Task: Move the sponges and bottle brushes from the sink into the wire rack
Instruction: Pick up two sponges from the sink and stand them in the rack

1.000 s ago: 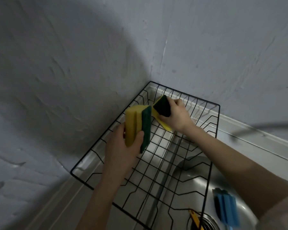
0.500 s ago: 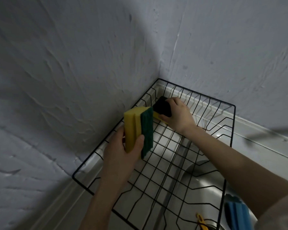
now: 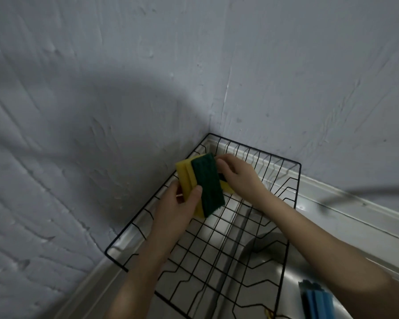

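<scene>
The left hand (image 3: 177,208) clamps thumb and fingers on a yellow foam sponge with a green scouring pad (image 3: 199,183), held above the black wire rack's (image 3: 295,185) far corner. The right hand (image 3: 238,174) presses a second yellow sponge (image 3: 226,187) down there, mostly hidden. A blue ribbed sponge (image 3: 317,302) lies in the steel sink (image 3: 274,261).

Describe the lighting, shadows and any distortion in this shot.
Head view: dim, bluish light; a large rounded shadow falls across the left wall; the brightest patch is a reflection on the steel under the wire rack; wide-angle lens bends the wall corner and counter edge; a blurred dark streak crosses the right side, unidentifiable; the sponge in the left hand is sharp.
</scene>
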The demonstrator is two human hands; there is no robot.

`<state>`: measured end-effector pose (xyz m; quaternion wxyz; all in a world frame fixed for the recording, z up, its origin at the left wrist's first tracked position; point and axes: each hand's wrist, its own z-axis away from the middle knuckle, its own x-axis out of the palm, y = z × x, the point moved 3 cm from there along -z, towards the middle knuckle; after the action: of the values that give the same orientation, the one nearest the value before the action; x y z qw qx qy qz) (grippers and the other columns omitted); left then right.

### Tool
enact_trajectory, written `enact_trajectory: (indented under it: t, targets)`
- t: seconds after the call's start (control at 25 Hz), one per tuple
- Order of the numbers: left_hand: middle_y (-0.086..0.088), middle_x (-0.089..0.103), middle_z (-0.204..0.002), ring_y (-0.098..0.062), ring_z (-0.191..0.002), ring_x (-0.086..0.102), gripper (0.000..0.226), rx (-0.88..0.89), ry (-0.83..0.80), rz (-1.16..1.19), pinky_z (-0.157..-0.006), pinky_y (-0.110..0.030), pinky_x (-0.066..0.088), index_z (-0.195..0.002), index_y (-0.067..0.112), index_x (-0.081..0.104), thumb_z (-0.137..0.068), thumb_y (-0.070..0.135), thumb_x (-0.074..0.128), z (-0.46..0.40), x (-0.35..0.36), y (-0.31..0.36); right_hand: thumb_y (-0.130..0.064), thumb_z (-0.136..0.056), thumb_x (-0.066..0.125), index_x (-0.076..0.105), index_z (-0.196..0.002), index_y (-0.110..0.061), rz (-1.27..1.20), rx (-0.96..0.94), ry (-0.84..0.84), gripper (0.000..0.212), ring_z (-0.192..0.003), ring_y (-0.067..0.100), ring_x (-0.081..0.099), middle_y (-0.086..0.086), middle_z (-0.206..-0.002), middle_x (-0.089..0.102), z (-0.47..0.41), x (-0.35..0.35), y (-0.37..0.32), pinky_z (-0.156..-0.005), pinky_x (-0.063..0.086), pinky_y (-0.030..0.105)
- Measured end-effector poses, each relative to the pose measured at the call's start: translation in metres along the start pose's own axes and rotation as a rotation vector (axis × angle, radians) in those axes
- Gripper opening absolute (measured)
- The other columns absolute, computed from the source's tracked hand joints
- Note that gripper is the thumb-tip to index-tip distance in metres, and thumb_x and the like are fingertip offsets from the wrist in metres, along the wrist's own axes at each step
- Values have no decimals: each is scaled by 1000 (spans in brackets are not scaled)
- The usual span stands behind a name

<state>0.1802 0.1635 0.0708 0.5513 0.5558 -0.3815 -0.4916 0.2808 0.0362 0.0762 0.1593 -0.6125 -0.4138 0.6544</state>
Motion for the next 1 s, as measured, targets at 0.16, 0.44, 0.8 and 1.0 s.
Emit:
enact_trajectory:
  t: [0.16,0.44,0.8,1.0]
  targets:
    - [5,60,-95,-11,-91,56,24,-250,-100,292,-76,-24,46,-111,19,54,-90,26,46,-14,17,-7,-30,-92,45,54,-119,-14,-26,72,-53,32,-90,13,56,2,-101,60,18,-17,-4,-68,46,18]
    - [-10,56,-94,-22,-86,54,37,-622,-91,686,-83,-31,46,-129,5,39,-93,14,40,-21,46,-19,-20,-87,55,56,-118,-13,107,138,-86,32,-97,15,58,9,-117,64,25,-13,15,-68,44,14]
    - [-13,50,-89,-22,-81,51,21,-691,-97,707,-77,-37,46,-107,4,44,-88,12,42,-24,42,-33,-10,-89,50,56,-121,-10,205,128,-93,33,-112,23,58,12,-122,63,14,3,34,-81,37,18]
    - [-14,49,-92,-23,-84,50,26,-683,-99,738,-89,-38,40,-113,4,43,-89,13,42,-23,45,-35,-11,-90,46,55,-124,-13,301,88,-71,35,-115,27,51,14,-125,52,13,10,34,-92,44,29]
